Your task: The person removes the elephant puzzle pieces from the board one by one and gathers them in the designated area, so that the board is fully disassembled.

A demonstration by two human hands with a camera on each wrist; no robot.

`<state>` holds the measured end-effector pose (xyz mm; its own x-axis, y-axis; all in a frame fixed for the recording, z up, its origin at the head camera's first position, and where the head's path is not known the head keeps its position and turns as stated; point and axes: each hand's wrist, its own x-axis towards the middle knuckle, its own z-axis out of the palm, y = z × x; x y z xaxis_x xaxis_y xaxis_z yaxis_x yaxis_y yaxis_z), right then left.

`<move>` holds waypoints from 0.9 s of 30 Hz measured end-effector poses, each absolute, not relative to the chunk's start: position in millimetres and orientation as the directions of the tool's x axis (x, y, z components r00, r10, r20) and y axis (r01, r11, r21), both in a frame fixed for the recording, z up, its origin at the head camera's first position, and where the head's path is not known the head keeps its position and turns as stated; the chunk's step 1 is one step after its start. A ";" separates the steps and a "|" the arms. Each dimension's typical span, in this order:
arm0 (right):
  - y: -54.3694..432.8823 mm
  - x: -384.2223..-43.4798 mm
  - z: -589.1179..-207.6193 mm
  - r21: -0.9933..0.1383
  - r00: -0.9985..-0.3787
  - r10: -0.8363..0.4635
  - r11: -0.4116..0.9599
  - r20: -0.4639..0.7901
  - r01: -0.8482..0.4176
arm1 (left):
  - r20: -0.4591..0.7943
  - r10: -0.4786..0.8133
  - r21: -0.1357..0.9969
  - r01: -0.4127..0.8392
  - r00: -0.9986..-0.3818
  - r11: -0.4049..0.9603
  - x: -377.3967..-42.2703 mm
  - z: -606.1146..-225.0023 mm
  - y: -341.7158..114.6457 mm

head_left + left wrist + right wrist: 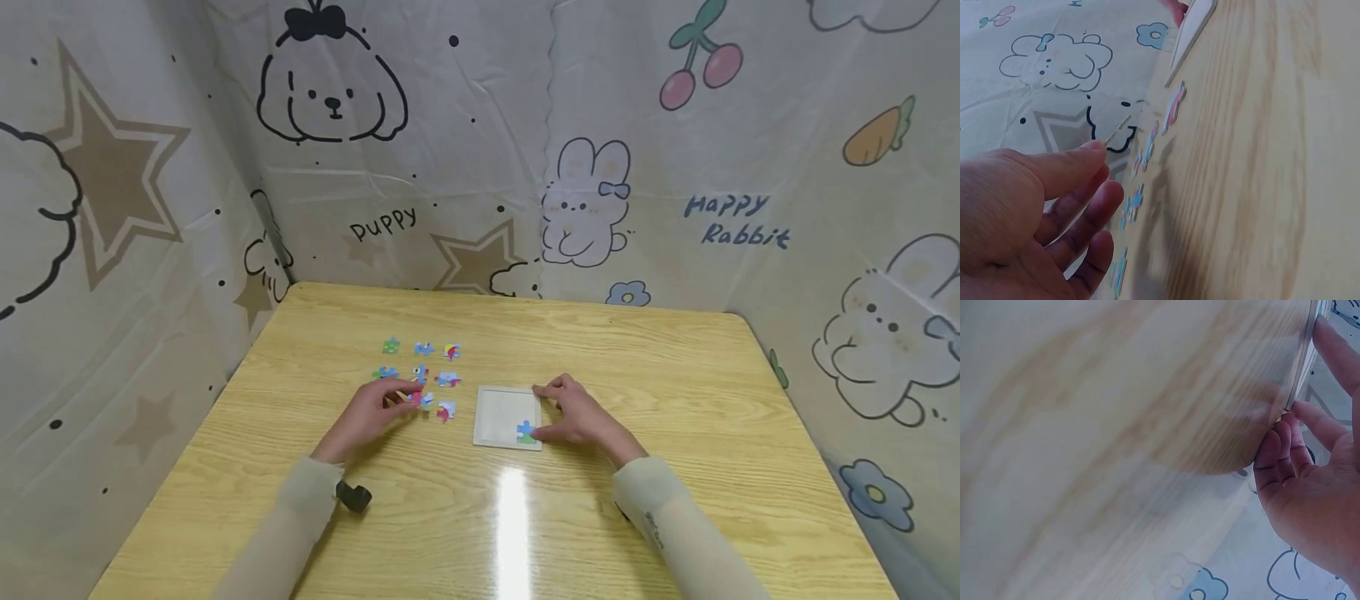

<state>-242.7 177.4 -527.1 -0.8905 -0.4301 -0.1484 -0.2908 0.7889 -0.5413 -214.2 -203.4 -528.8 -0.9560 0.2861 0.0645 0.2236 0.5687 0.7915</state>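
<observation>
My left hand (pixel 375 412) pinches a small jigsaw piece (pixel 425 399) between thumb and fingers. In the left wrist view the held piece (pixel 1119 129) appears edge-on at the thumb tip, raised off the tabletop. My right hand (pixel 579 415) grips the right side of a square, pale puzzle tray (pixel 497 417), its forefinger at the far corner and its thumb lower along that side. A blue and green jigsaw piece (pixel 526 432) lies in the tray's near right corner, beside the thumb. In the right wrist view the other fingers (pixel 1282 447) are curled below the tray's edge.
Several loose jigsaw pieces, among them a green one (pixel 391 345) and a pink and white one (pixel 446 410), lie in rows left of the tray. The wooden table (pixel 637 358) ends at a printed curtain (pixel 465 167) behind and at both sides.
</observation>
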 end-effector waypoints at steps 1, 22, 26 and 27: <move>177.4 -242.9 -527.4 -0.542 -0.889 -0.433 0.788 -0.149 -0.293 | 0.064 0.286 0.791 0.224 -0.956 0.569 -213.5 -529.1 -204.9; 177.8 -243.1 -526.7 -0.549 -0.892 -0.427 0.786 -0.149 -0.284 | 0.014 0.260 0.774 0.175 -0.966 0.608 -216.5 -537.9 -217.1; 178.3 -243.2 -526.8 -0.546 -0.890 -0.432 0.785 -0.143 -0.293 | 0.010 0.265 0.768 0.178 -0.964 0.616 -218.1 -540.0 -218.3; 178.3 -243.3 -526.9 -0.546 -0.889 -0.435 0.784 -0.142 -0.296 | 0.009 0.267 0.767 0.178 -0.964 0.616 -218.6 -540.7 -218.5</move>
